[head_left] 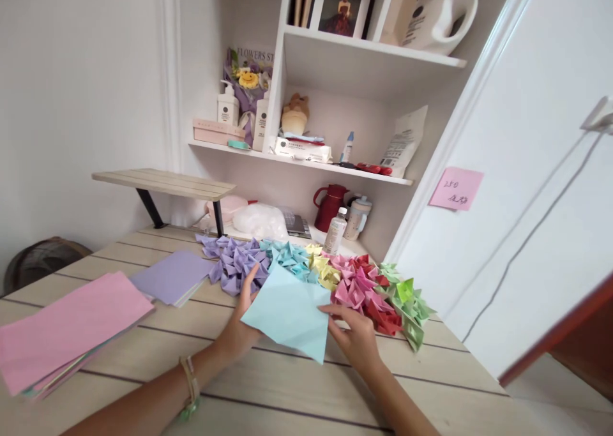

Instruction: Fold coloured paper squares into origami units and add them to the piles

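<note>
Wooden table (pixel 258 391): two paper piles (pixel 81 324) (left side). Mid-frame, left hand (pixel 243 324) and right hand (pixel 357 337), half closed, hold one blue sheet (pixel 290 311).

Lt. blue sheet (pixel 293 315), qty. 1, held at opp. edges betw. L hand (pixel 243 324) & R hand (pixel 357 337), above wood-slat table (pixel 268 391). Bracelet (pixel 191 380) on L wrist (pixel 205 361). Behind sheet, L to R: folded paper pcs. (pixel 327 273), purple, blue, yellow, pink/red, green. At L: pink-topped stack (pixel 81 324); purple stack (pixel 175 273) just beside. Far side: riser (pixel 163 182) w/ black legs, capped bottle (pixel 335 232), red jug (pixel 330 209), lidded tumbler (pixel 358 219), white shelving (pixel 364 62) w/ pump bottle (pixel 228 107). On R wall (pixel 479 244): pink note (pixel 457 188), handwritten.
</note>
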The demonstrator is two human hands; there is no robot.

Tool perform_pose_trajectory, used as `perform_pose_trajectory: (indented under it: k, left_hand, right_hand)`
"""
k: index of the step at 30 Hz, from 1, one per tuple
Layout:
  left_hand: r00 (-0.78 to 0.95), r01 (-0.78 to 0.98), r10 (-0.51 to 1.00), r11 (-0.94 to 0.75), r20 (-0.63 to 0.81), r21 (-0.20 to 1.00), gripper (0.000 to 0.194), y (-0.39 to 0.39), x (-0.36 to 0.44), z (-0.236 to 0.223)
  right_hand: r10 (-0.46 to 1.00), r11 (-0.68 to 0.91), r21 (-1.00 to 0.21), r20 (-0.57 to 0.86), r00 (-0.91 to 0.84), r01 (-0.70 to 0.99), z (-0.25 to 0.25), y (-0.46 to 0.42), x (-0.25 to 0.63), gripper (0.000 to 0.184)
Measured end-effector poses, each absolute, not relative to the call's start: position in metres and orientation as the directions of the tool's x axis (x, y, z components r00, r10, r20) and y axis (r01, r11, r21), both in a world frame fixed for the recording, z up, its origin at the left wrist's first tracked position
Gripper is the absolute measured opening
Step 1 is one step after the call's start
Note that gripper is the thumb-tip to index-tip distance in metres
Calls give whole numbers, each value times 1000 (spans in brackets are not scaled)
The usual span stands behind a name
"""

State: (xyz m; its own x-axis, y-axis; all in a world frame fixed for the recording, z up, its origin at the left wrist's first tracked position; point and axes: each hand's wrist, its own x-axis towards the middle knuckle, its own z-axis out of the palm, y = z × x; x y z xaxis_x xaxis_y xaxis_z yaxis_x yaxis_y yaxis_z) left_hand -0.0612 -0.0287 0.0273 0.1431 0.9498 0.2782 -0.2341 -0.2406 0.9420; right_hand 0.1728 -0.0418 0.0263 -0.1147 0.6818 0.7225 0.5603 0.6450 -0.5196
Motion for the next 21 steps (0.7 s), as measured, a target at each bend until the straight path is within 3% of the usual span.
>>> perform_pose_trajectory:
  k: [2, 6, 10, 12, 15, 18, 21]
  left_hand:
    - [231, -222, 919, -272, 321, 936, 86, -30, -66, 27]
    - [291, -36, 909, -300, 297, 953, 36, -29, -72, 23]
    - [240, 55, 912, -355, 333, 933, 23, -23, -74, 17]
    - [221, 47, 913, -362, 344, 931, 23, -20, -74, 15]
    - [193, 42, 934, -315, 301, 948, 25, -21, -72, 17]
    - [134, 1, 972, -194, 192, 981, 23, -25, -68, 22]
    - [92, -35, 990, -105, 108, 994, 25, -26, -66, 25]
  right_hand:
    - [768, 584, -649, 636, -73, 489, 22, -43, 175, 18]
    - [856, 501, -803, 513, -52, 324, 31, -45, 170, 25]
    - [913, 395, -908, 370, -170, 143, 36, -49, 162, 41]
    - [931, 323, -944, 306, -199, 61, 34, -51, 158, 38]
    - [960, 265, -962, 256, -114, 65, 27, -49, 152, 22]
    - [970, 240, -969, 242, 16, 63, 22, -46, 149, 33]
    - [979, 201, -979, 200, 33, -31, 20, -44, 147, 36]
